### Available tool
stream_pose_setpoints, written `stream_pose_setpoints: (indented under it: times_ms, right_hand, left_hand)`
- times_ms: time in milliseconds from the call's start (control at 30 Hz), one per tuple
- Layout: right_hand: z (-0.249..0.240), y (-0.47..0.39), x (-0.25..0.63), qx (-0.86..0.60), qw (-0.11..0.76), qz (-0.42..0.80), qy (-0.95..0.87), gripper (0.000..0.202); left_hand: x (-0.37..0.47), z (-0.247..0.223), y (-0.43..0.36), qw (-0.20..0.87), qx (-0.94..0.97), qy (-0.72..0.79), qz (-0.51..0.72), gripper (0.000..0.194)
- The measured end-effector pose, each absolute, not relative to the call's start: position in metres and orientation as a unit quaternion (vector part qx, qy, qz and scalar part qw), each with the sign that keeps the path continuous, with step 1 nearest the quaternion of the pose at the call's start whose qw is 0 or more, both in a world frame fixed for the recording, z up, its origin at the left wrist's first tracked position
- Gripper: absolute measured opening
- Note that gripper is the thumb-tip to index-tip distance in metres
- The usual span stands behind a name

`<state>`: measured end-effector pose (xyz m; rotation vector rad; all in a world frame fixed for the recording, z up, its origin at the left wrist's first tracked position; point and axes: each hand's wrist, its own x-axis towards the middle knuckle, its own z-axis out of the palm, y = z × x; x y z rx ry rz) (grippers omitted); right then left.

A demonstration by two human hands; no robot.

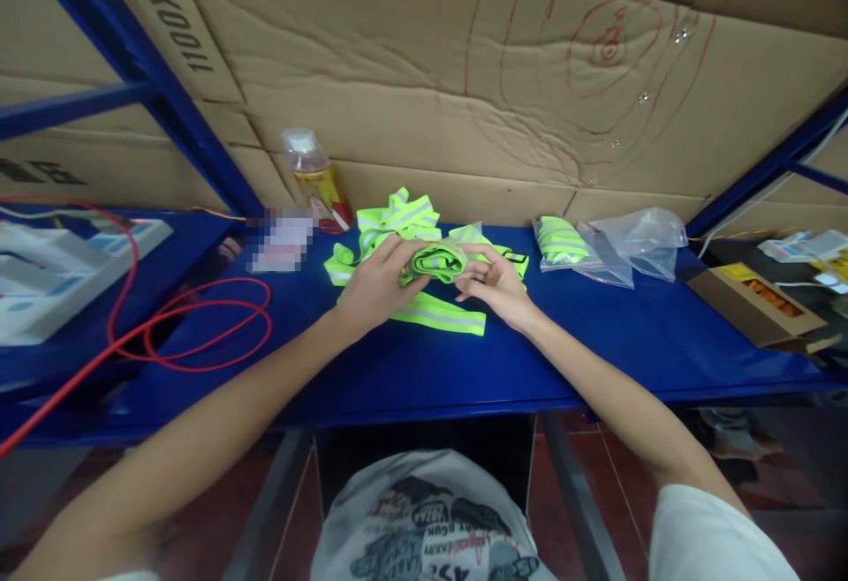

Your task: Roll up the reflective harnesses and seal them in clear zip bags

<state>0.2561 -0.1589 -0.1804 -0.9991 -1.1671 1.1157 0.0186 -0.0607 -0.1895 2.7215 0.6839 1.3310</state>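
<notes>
"Where is the coiled green strap (438,260)?"
"Over the middle of the blue bench (530,373), between the person's hands."
"How do they stand?"
"The left hand (382,283) is clamped around its left side — the right hand (494,285) has bent fingers at the other end; whether they pinch cannot be told."
"And nearby?"
"Loose straps (398,215) behind, a bottle (321,185) leftward, a bagged strap (560,241) rightward."

Free front tabletop (450,382), cardboard (371,60) behind
</notes>
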Motion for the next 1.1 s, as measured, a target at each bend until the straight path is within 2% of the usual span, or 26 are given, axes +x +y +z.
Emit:
stream_pose_setpoints:
  times_ms: [400, 633, 733, 833, 967, 1100]
  right_hand:
    - [-0.201, -0.151, 0.254, -0.452, 0.556, 0.351, -0.603, 0.081]
    - [-0.195, -0.16, 0.252, -0.523, 0.541, 0.234, -0.616, 0.061]
    - [-0.197, -0.158, 0.258, -0.528, 0.54, 0.215, -0.62, 0.06]
    - [-0.203, -0.154, 0.262, -0.521, 0.565, 0.217, -0.602, 0.052]
    - [-0.207, -0.153, 0.259, -0.512, 0.583, 0.263, -0.573, 0.056]
    - [-0.204, -0.153, 0.256, -0.498, 0.611, 0.298, -0.538, 0.064]
  left_hand:
    - [0.032, -0.193, -0.049, 0.08, 0.863, 0.273, 0.417, 0.032]
    - [0.039, -0.198, -0.054, 0.063, 0.868, 0.231, 0.436, 0.036]
    - [0.039, -0.2, -0.058, 0.131, 0.869, 0.203, 0.431, 0.048]
    - [0.035, -0.196, -0.059, 0.224, 0.85, 0.164, 0.448, 0.062]
    - [0.027, -0.186, -0.059, 0.218, 0.859, 0.152, 0.437, 0.064]
    - [0.024, -0.182, -0.06, 0.26, 0.846, 0.186, 0.426, 0.048]
